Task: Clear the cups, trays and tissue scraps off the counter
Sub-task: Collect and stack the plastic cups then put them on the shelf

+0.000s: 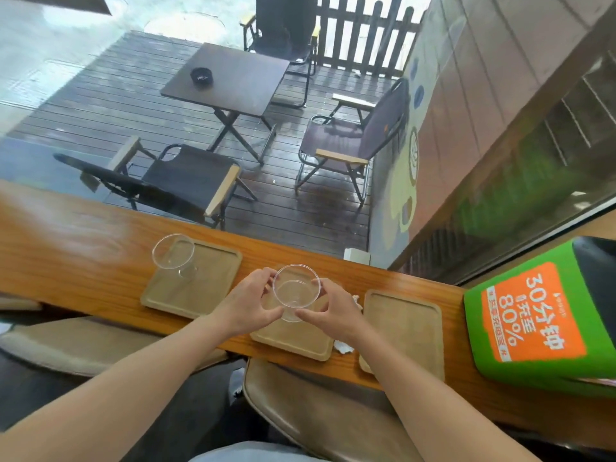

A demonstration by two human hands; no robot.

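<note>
While both hands close around it from either side, a clear, round, empty plastic cup (296, 292) sits between them, its rim open to the camera. The left hand (248, 303) wraps the cup's left wall, thumb curled under near the base; the right hand (333, 310) mirrors it on the right wall, thumb tip almost meeting the other thumb below the cup. Whether the cup's base touches anything underneath I cannot tell.

Directly below the cup lies a pale, square wooden tray with a raised edge (293, 341), resting on the long, glossy orange-brown wooden counter (83, 248). A crumpled white tissue scrap (343, 346) lies on the counter just beside this tray's right edge, and another white scrap (356, 300) peeks out behind the right hand.

To the right, near the scraps, lies a second empty tray of the same kind (405, 331). To the left, a third matching tray (196, 288) carries a second clear plastic cup (174, 253), standing on its far-left corner. A green box with an orange printed panel (533, 318) stands at the counter's right end.
</note>
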